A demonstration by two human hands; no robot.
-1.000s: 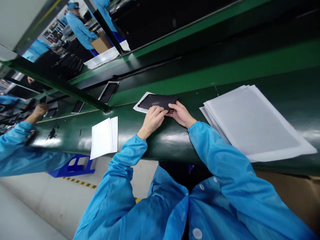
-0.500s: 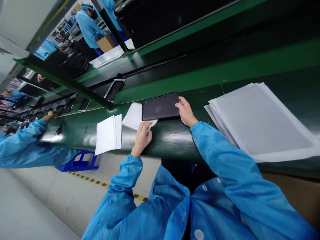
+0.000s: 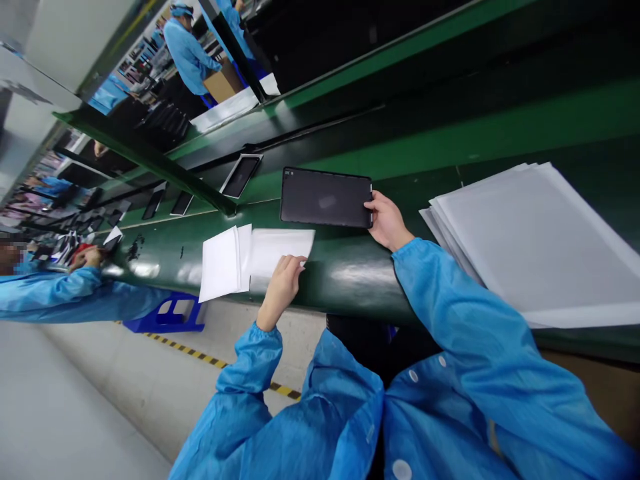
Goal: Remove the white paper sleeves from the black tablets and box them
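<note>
one white sheet (image 3: 277, 245), spread beyond the left hand (image 3: 283, 287) pinching it, is now separated from the tablet (image 3: 320, 198) the right hand (image 3: 389, 221) grips.

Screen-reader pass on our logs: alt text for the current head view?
A person's right hand grips one end of a dark tablet-like panel while their left hand pinches a white sheet. White papers lie to the left and larger pale sheets to the right, on a green bench.
</note>
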